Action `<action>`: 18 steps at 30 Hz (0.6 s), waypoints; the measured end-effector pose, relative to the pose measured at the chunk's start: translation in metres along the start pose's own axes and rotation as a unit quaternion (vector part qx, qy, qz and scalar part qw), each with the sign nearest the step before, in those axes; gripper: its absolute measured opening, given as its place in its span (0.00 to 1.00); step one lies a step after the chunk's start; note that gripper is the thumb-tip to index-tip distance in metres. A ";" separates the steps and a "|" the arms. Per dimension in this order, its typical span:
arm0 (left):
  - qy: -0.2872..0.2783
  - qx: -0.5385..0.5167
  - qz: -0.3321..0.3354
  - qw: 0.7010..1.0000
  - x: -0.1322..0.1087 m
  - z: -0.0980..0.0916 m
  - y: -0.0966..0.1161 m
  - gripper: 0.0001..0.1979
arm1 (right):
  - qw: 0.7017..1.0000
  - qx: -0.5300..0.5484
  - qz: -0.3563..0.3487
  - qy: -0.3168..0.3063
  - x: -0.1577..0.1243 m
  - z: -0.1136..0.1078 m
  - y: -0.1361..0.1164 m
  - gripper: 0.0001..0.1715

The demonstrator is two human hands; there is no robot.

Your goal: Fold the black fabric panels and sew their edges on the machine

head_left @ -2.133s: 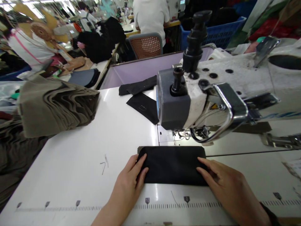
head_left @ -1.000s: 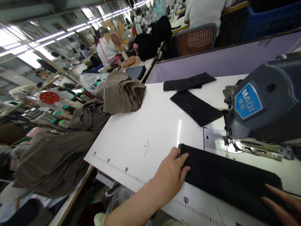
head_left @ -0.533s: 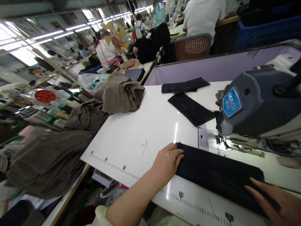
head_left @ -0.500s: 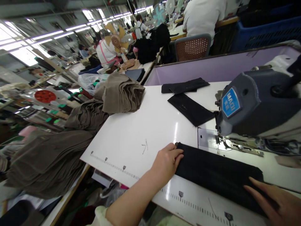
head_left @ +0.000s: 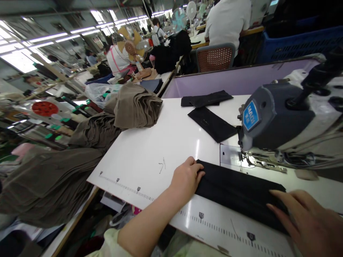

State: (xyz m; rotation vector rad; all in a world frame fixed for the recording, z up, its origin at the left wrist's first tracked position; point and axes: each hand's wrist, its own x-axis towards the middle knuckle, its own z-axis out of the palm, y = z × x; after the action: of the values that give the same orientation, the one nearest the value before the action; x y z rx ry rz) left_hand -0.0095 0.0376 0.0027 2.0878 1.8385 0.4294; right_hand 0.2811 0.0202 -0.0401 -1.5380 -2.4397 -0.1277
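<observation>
A folded black fabric piece [head_left: 238, 194] lies flat on the white sewing table in front of the machine. At its left end my left hand [head_left: 187, 176] is closed, fingers curled and pinching the corner. My right hand [head_left: 308, 217] grips the right end, thumb and forefinger on the cloth; its other fingers are partly hidden. Just beyond the fabric stands the sewing machine [head_left: 270, 114], its presser foot and needle plate [head_left: 230, 155] close to the cloth's far edge.
More black fabric pieces [head_left: 213, 123] lie behind the needle plate. Stacks of brown cloth [head_left: 136, 107] sit at the table's left edge. A ruler scale [head_left: 200, 216] runs along the front edge. A lilac partition [head_left: 235, 78] borders the back; people work beyond it.
The view has shifted slightly, so everything appears a little further left. Both hands keep their hold on the black fabric, and more of my right hand shows.
</observation>
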 end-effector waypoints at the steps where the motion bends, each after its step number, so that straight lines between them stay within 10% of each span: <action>1: 0.008 0.025 0.016 1.000 0.001 -0.001 0.000 0.05 | 1.000 -0.015 -0.024 0.005 0.006 -0.006 -0.004 0.24; 8: -0.041 0.106 0.251 0.961 0.005 -0.003 0.004 0.14 | 0.967 0.032 -0.236 0.093 0.029 -0.014 -0.025 0.25; 18: -0.071 0.166 0.167 0.969 -0.003 0.007 0.039 0.30 | 0.976 -0.006 -0.200 0.087 0.040 -0.012 -0.050 0.22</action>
State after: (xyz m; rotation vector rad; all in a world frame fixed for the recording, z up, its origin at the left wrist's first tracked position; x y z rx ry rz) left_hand 0.0275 0.0295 0.0134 2.5924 1.5637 0.0417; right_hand 0.2218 0.0302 -0.0152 -0.9721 -2.5723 -0.3360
